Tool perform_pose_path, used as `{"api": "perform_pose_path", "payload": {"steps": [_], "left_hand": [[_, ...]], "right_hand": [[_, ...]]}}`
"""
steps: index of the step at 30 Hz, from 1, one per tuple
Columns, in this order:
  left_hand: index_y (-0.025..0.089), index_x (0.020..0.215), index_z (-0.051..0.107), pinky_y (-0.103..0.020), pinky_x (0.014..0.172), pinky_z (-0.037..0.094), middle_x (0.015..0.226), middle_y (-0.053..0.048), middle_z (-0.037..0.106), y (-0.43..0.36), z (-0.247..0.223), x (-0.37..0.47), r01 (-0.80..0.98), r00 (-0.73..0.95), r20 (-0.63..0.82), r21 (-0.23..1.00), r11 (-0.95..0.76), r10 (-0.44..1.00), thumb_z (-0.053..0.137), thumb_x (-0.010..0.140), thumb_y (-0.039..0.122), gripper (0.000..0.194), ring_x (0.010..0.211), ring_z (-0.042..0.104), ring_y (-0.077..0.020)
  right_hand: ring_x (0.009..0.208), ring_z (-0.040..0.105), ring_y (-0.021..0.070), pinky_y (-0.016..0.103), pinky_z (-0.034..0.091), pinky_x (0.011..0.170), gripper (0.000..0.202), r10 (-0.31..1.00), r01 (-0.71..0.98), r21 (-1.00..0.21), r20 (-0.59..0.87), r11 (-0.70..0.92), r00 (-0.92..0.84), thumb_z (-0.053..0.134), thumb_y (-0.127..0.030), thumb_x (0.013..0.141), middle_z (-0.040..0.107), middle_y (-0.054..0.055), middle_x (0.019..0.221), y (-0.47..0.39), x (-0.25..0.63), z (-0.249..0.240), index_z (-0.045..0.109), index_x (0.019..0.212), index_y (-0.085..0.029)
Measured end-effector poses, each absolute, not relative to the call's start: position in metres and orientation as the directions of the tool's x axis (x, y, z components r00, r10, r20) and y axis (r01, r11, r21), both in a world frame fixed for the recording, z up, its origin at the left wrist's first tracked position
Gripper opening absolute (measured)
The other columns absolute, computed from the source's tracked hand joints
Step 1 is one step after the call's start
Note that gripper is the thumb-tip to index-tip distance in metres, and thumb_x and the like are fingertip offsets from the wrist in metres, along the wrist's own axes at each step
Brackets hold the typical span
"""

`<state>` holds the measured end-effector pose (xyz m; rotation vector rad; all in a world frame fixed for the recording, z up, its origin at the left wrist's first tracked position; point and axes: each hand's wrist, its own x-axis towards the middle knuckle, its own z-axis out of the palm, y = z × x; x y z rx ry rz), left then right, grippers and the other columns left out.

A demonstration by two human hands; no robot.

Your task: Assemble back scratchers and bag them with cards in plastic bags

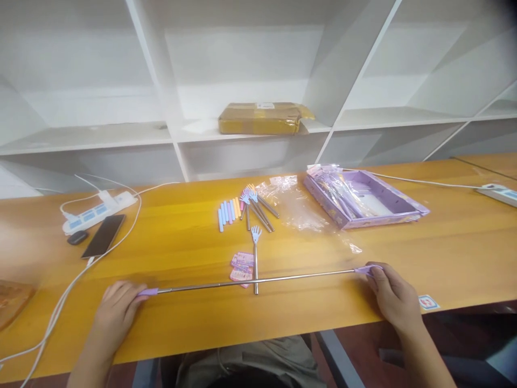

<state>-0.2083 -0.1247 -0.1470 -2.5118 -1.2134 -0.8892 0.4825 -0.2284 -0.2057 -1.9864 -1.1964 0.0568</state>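
A telescopic back scratcher [283,278], drawn out long, spans the space between my two hands above the table's front part. My left hand [121,307] is closed round its purple handle end. At the other end, my right hand [391,293] grips the purple claw head, which the fingers partly cover. Beneath the rod lies a short back scratcher [256,258] with a pale blue claw, beside several small pink printed cards [242,267]. Farther back are more collapsed back scratchers [258,210] in a pile, next to a row of coloured handle sleeves [229,212].
A purple box [388,215] holding plastic-wrapped items stands back right, with clear plastic bags [301,207] beside it. At left are a power strip [99,211], a phone [104,236] and white cables. A taped cardboard box [260,119] sits on the white shelf.
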Motion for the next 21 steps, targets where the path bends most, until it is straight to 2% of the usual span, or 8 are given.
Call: {"api": "perform_pose_path", "payload": {"steps": [5, 9, 14, 21], "left_hand": [[0.023, 0.106, 0.073, -0.033, 0.077, 0.052, 0.087, -0.002, 0.076, -0.125, -0.146, -0.202, 0.755, 0.477, 0.588, 0.107, -0.647, 0.653, 0.056, 0.109, 0.04, 0.024, 0.081, 0.064, -0.0208], [0.024, 0.104, 0.077, -0.033, 0.078, 0.054, 0.087, -0.003, 0.077, -0.123, -0.146, -0.203, 0.772, 0.459, 0.551, 0.142, -0.62, 0.697, 0.053, 0.109, 0.047, 0.033, 0.081, 0.066, -0.0211], [0.025, 0.103, 0.079, -0.033, 0.08, 0.056, 0.092, -0.004, 0.079, -0.12, -0.147, -0.207, 0.8, 0.443, 0.465, 0.182, -0.572, 0.767, 0.051, 0.107, 0.057, 0.043, 0.084, 0.071, -0.0219], [0.025, 0.093, 0.078, -0.029, 0.071, 0.057, 0.089, -0.004, 0.08, -0.122, -0.145, -0.201, 0.843, 0.323, 0.402, 0.289, -0.453, 0.857, 0.053, 0.1, 0.073, 0.055, 0.081, 0.076, -0.0217]], "right_hand": [[0.083, 0.073, 0.028, 0.037, 0.055, 0.075, 0.057, 0.701, 0.687, -0.655, 0.327, -0.315, 0.633, 0.04, -0.069, 0.1, 0.075, 0.01, 0.085, -0.228, 0.488, -0.206, 0.07, 0.1, -0.022], [0.081, 0.073, 0.0279, 0.036, 0.054, 0.072, 0.052, 0.757, 0.686, -0.664, 0.274, -0.297, 0.593, 0.043, -0.066, 0.099, 0.076, 0.009, 0.084, -0.224, 0.486, -0.2, 0.07, 0.098, -0.023], [0.088, 0.073, 0.0289, 0.036, 0.054, 0.076, 0.047, 0.802, 0.701, -0.655, 0.24, -0.282, 0.546, 0.043, -0.062, 0.1, 0.077, 0.009, 0.091, -0.221, 0.479, -0.192, 0.069, 0.097, -0.024], [0.083, 0.07, 0.0263, 0.033, 0.052, 0.072, 0.05, 0.808, 0.701, -0.667, 0.254, -0.252, 0.532, 0.041, -0.066, 0.103, 0.075, 0.008, 0.088, -0.22, 0.478, -0.19, 0.068, 0.097, -0.024]]}}
